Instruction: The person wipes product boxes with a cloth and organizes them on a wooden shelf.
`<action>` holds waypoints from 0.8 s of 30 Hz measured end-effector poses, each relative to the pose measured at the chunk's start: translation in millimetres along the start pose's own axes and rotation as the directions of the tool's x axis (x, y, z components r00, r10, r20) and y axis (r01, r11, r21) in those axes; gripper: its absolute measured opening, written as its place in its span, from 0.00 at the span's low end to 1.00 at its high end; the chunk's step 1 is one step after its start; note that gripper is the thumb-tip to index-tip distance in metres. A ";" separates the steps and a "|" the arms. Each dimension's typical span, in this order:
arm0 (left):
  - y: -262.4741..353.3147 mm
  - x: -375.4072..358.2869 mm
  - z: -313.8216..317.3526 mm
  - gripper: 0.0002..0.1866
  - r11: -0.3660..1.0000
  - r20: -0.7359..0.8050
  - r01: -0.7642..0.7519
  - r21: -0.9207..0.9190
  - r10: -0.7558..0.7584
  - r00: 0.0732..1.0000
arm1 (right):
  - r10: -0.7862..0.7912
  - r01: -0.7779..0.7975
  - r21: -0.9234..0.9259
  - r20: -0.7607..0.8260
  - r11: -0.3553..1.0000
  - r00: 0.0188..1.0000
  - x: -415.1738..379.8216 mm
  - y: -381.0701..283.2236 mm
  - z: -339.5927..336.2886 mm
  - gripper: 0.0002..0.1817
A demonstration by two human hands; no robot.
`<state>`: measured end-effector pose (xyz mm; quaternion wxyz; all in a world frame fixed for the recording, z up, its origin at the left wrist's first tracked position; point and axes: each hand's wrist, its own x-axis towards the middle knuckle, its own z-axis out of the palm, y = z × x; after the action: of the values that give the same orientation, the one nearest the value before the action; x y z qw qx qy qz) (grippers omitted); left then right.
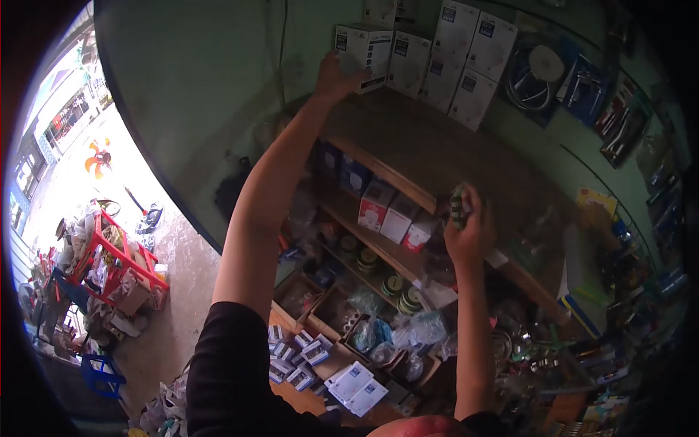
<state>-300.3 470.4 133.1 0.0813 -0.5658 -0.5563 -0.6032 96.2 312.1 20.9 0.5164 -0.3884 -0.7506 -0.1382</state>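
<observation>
High on the back shelf, my left hand is at a white printed box, thumb and fingers spread about its lower near side. My right hand is closed in front of the shelf edge. A small bundle with dark green and pale stripes shows in its fingers; its exact kind I cannot make out. More white boxes stand to the right of the held one, some stacked two high against the green wall.
Below the wooden top shelf sit red-and-white boxes and stacked round tins. Small blue-and-white boxes and plastic bags lie lower down. Packaged hoses and fittings hang at right. A red rack stands on the floor at left.
</observation>
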 end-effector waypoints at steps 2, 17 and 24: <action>-3.0 26.3 6.3 0.52 0.974 0.000 0.202 -0.105 -0.203 0.979 | -0.032 0.032 -0.058 -0.012 0.998 0.999 3.5 -4.1 4.4 0.24; -97.1 95.1 83.4 0.73 0.919 -0.089 0.393 0.035 -0.389 0.917 | -0.032 0.043 -0.201 0.056 0.979 0.998 2.6 5.5 10.9 0.29; -55.8 93.3 64.9 0.76 0.823 -0.017 0.484 0.298 -0.502 0.865 | 0.007 0.020 -0.259 0.103 0.966 0.995 5.2 -0.6 8.7 0.30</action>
<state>-334.7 590.0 156.1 -0.0120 -0.4030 -0.7686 -0.4968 89.1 319.3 21.8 0.4212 -0.4567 -0.7530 -0.2167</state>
